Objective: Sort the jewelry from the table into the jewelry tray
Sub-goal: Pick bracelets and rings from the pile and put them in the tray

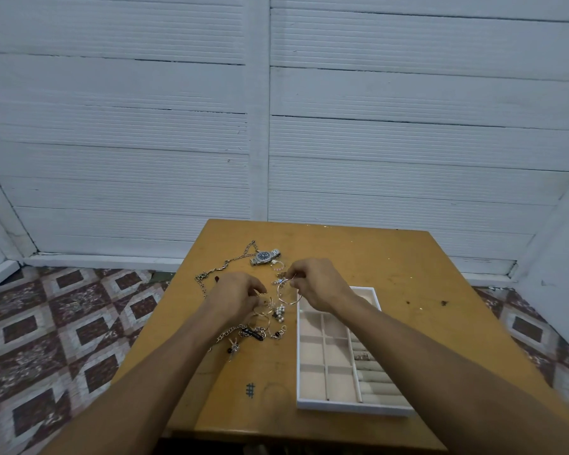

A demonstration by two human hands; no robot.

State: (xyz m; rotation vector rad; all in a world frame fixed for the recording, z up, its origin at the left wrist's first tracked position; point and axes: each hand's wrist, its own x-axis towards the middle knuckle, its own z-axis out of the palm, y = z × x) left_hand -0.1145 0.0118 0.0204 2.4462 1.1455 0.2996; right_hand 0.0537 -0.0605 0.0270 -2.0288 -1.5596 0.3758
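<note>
Orange-brown wooden counter (391, 257), jewellery on its left half. Long silver link chain (225, 265) snakes along the left edge toward the far side. Left hand (235, 295) is down on the mixed heap of gold hoops, pearl cluster and chain bracelets (270, 318) near counter centre. Its fingers (257, 289) are curled tight over the heap; can't tell if they pinch a piece. Silver metal wristwatch with dark dial (264, 256) lies beyond the heap, toward the far edge. Right hand (316, 284) is right of the heap, fingers narrow, pinching a thin gold wire bangle (288, 293) by its top. The bangle hangs between heap and tray's far-left corner. White rectangular jewelry tray with beige lining (309, 403) sits at the near right: square cells left, ring rolls right, one small silver ring (362, 356) in the rolls. Right forearm crosses the tray's far end.
</note>
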